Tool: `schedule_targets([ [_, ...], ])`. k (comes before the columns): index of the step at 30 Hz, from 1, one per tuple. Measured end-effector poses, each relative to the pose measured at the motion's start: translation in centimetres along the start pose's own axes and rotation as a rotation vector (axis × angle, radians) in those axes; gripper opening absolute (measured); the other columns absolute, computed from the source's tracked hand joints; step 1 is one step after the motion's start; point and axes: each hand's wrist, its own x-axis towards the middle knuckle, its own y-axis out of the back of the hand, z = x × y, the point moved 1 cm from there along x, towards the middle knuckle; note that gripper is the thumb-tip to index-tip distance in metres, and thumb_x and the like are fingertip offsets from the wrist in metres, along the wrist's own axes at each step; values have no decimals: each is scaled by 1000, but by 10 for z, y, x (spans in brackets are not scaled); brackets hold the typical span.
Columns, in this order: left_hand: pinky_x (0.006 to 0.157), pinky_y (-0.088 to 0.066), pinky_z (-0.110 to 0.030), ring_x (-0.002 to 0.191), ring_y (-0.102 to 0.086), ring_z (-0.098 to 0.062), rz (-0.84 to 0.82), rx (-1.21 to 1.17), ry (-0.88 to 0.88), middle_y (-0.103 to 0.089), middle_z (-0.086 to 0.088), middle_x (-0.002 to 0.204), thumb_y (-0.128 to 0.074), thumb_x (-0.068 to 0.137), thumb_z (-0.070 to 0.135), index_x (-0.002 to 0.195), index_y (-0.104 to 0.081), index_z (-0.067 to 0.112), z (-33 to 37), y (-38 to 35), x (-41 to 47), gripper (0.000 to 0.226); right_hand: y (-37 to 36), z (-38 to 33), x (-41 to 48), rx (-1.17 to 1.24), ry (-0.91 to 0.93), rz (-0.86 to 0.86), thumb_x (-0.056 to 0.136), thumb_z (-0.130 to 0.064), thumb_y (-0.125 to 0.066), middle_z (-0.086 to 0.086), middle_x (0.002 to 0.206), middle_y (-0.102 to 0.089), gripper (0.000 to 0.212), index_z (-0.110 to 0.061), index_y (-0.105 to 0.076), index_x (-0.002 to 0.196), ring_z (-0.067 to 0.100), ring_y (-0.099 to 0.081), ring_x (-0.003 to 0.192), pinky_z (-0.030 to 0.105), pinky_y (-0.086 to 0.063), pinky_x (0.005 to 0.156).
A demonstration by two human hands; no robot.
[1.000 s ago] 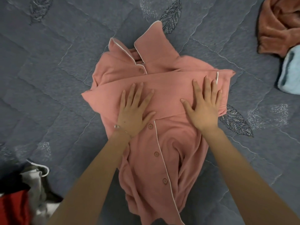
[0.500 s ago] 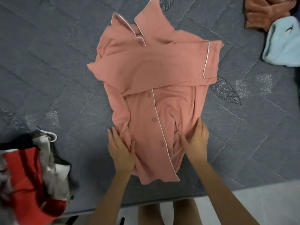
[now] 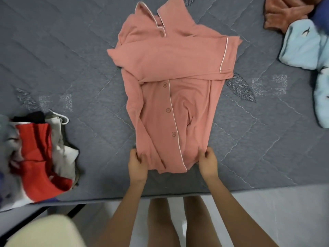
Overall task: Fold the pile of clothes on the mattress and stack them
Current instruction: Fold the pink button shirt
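A salmon-pink button-up pyjama shirt [image 3: 170, 72] with white piping lies front-up on the grey quilted mattress [image 3: 71, 50]. Both side panels are folded inward and one sleeve lies across the chest, collar pointing away from me. My left hand [image 3: 137, 164] pinches the shirt's bottom-left hem corner. My right hand [image 3: 208, 162] pinches the bottom-right hem corner. The hem sits near the mattress's front edge.
A jumbled pile of clothes [image 3: 35, 155] in red, white, grey and black sits at the left near the front edge. An orange garment [image 3: 284, 13] and a light-blue garment [image 3: 306, 47] lie at the far right. Floor and my legs show below the mattress edge.
My hands left the sleeve on the chest, slid down the shirt's sides, and now grip the bottom hem corners. The camera view has pulled back toward the mattress edge.
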Motion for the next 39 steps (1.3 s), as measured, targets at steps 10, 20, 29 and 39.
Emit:
schedule_targets([
  [10,59,-33,-24,68,-41,-15,395,-205,185,-46,-3,70,-51,96,3,83,-51,5,-49,31,-28,14,69,21,2,195,20,374,91,-18,-65,-3,61,-48,27,-16,-53,67,-5,-46,45,22,-39,59],
  [20,79,-50,-38,78,-53,-18,109,-223,275,-54,1,73,-65,91,17,77,-56,15,-84,48,-7,17,58,46,11,82,-63,264,82,-21,-76,4,94,-59,36,-4,-58,108,18,-55,85,28,-45,78],
  [29,67,-58,-27,89,-61,-23,103,-427,258,-58,1,91,-47,99,6,110,-50,7,-48,47,-19,11,43,44,-9,163,-10,218,90,-19,-62,0,65,-40,24,-8,-48,74,19,-36,71,30,-33,59],
  [39,57,-58,-27,69,-68,-14,95,-737,186,-57,-11,96,-47,100,7,105,-48,7,63,29,31,5,43,-67,28,486,119,115,84,-19,-61,9,75,-40,15,-9,-52,79,18,-43,65,27,-47,60],
])
